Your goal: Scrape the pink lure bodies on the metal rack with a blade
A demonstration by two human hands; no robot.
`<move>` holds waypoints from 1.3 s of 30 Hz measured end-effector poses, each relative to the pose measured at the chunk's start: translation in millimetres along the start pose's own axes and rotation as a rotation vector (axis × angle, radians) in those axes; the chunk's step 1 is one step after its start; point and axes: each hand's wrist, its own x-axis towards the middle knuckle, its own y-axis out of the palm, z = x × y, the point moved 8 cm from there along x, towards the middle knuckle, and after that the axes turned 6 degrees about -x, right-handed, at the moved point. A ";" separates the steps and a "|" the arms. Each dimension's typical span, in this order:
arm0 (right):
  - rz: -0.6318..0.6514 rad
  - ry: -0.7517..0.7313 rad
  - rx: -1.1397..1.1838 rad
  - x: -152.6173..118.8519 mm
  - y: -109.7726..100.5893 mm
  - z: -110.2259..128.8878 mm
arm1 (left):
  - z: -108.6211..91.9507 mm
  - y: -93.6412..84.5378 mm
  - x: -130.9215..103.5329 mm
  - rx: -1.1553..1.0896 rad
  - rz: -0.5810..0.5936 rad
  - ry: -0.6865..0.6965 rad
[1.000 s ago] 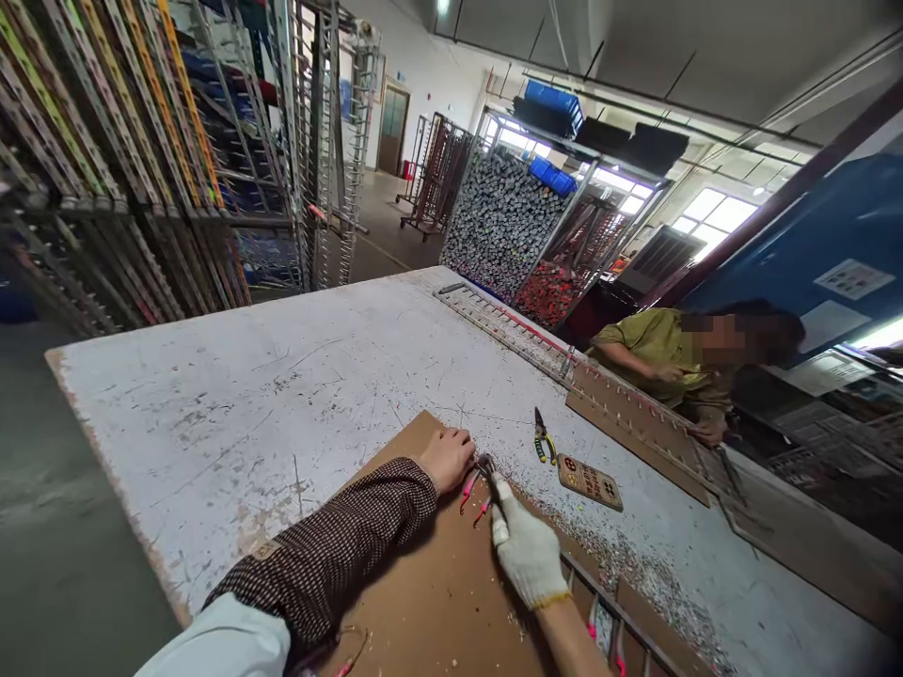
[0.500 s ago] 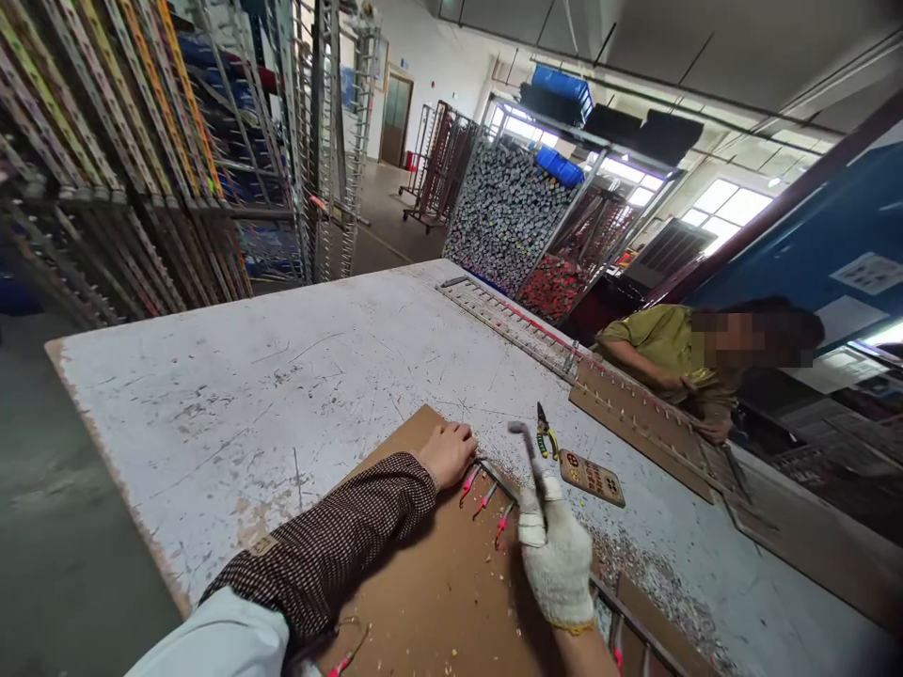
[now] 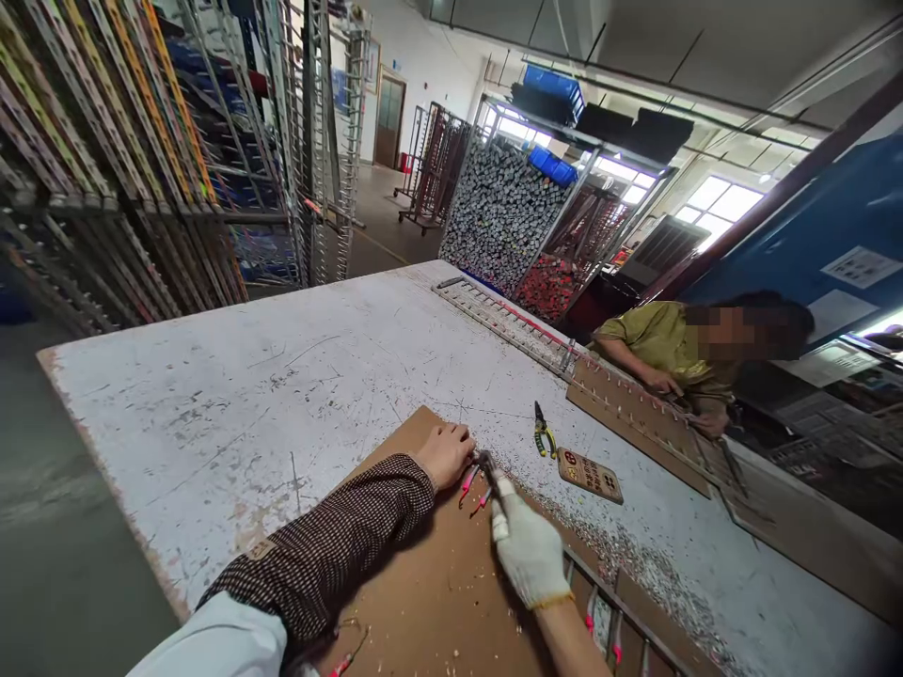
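My bare left hand (image 3: 446, 455), in a dark checked sleeve cover, has its fingers curled over the far end of a metal hanging rack (image 3: 633, 616). My right hand (image 3: 526, 545) wears a white knit glove and is wrapped round a small hammer (image 3: 496, 473). The hammer's head is low at the rack's end, just right of my left fingers; whether it touches is hard to tell. Pink-tipped hooks (image 3: 468, 481) stick out from the rack beside both hands. The rack lies over a brown cardboard sheet (image 3: 430, 583), its middle hidden by my right hand.
Pliers (image 3: 542, 432) with yellow-green handles and a brown phone-shaped case (image 3: 590, 475) lie beyond my right hand. Chips litter the white table (image 3: 232, 376). Across it a co-worker (image 3: 649, 343) handles another rack (image 3: 508, 320). Tall racks (image 3: 113, 122) stand left.
My right hand has swung the hammer down and leftward from its raised position to the rack's end. My left hand stays in place. The co-worker's hand has shifted slightly.
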 end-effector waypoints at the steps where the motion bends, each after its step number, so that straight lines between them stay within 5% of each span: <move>1: 0.057 -0.018 -0.003 0.5 5.5 1.1 | 0.1 0.2 -0.2 0.001 0.002 -0.001; 3: 0.000 0.013 0.048 0.4 -1.9 -2.4 | -0.3 0.1 -0.7 0.001 -0.001 0.006; 7: -0.316 0.088 0.107 -6.1 -35.6 -9.2 | -0.7 -1.0 -1.4 -0.006 -0.007 0.004; 12: 0.046 -0.030 -0.007 -2.0 -1.8 5.2 | -0.3 -0.9 -1.3 0.000 -0.001 -0.001; 17: -0.266 0.140 0.091 -9.5 -28.7 -10.4 | -1.3 -1.4 -1.4 0.009 -0.011 0.016; 22: 0.084 -0.014 -0.029 -6.3 4.4 1.4 | -1.7 -2.1 -1.2 0.030 -0.003 0.018; 27: -0.213 0.170 0.018 -11.2 -22.8 -16.7 | -2.7 -2.7 -1.7 0.041 0.003 0.026; 32: 0.129 -0.028 -0.075 -7.3 7.8 2.4 | -1.8 -2.6 -1.4 0.032 0.009 0.017; 39: -0.087 -0.052 0.056 -9.8 2.4 8.6 | -2.6 -3.8 -1.5 0.012 0.007 0.013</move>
